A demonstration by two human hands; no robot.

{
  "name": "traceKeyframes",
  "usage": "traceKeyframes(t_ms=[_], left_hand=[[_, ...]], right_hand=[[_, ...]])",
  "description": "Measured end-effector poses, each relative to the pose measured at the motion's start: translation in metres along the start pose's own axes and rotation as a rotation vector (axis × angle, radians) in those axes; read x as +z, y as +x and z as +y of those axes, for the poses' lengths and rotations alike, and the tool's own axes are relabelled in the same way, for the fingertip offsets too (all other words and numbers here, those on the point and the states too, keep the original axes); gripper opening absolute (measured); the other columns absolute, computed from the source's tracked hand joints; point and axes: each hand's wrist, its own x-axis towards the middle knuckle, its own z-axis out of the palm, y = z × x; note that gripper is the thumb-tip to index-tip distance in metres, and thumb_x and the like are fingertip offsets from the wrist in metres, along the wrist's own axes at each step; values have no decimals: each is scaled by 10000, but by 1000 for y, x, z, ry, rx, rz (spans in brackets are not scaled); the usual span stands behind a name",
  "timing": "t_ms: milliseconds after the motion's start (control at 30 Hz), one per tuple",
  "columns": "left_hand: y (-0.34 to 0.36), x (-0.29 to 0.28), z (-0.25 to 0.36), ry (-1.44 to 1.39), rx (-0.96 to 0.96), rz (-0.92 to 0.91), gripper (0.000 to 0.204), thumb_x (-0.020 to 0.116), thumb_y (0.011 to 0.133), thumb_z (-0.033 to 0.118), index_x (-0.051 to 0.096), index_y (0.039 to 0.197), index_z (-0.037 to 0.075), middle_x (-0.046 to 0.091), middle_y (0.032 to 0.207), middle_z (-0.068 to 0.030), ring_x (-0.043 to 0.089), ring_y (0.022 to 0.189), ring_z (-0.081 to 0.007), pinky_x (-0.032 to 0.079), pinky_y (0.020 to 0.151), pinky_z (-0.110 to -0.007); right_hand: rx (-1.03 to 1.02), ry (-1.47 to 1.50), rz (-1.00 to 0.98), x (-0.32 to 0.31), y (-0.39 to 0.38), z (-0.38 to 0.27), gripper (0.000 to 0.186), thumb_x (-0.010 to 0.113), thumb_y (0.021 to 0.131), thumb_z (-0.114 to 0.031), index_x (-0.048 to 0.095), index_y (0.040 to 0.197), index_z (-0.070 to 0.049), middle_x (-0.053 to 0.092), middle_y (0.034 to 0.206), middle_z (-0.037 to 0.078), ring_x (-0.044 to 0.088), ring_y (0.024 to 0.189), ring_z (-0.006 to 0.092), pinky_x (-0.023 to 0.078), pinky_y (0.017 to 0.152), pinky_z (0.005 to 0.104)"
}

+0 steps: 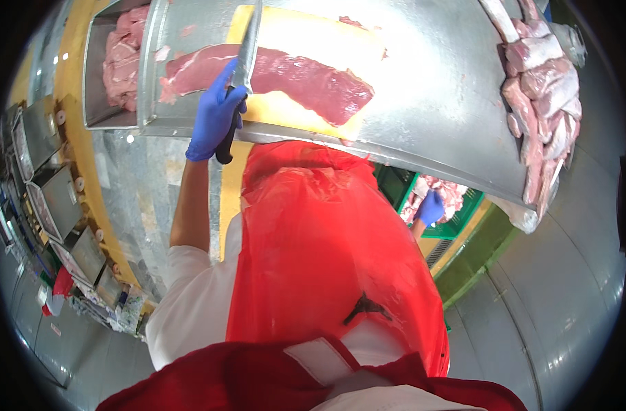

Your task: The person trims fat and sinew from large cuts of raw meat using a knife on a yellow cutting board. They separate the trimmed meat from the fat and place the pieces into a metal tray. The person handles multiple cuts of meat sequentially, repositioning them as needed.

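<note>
My left hand [214, 113], in a blue glove, grips the black handle of a long knife [246, 51] whose blade points away over the meat. A long dark-red cut of meat [299, 79] lies on a yellow cutting board [289, 109] on the steel table [436, 103]. My right hand [431, 207], also blue-gloved, is lowered below the table edge beside a green crate [464, 219] and touches pink meat pieces [444, 190] in it. A red plastic apron [327, 246] covers my front.
A steel tray [94, 75] at the left holds pink meat. A pile of pale meat cuts [542, 89] lies along the table's right end. Metal boxes [53, 198] line a yellow ledge at the far left. The floor is grey.
</note>
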Motion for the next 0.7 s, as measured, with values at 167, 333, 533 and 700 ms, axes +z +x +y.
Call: traceKeyframes(t_ms=[167,333,533,700], left_hand=[[4,-33,-7,432,149,382,395,590,955,130,545,1339,53,660,791,-103,655,628,-235,523,581,-356],[-10,-2,-28,654,475,351,466,558,942,97,486,1400,50,680,1039,-244,690,934,-410,541,789,-473],[-5,64,-65,964,145,113,740,528,931,45,241,1608,130,618,1068,-248,659,940,-419,556,789,-496],[12,80,-59,1189,224,231,805,580,875,38,265,1605,163,614,976,-220,680,807,-368,580,685,-451]], right_hand=[[-819,384,-369,77,-74,-265,614,828,836,-181,585,1369,7,640,1283,169,612,1192,251,495,1017,386],[-1416,-323,-357,160,-146,-370,1070,851,638,-557,441,1480,-40,510,1402,253,455,1339,411,339,1133,546],[-1388,-230,-344,192,-141,-373,980,813,637,-533,483,1434,-66,580,1236,193,553,1167,359,400,1029,498],[-1357,-219,-353,190,-140,-376,897,823,630,-498,541,1369,-73,617,1142,174,600,1058,348,458,932,480]])
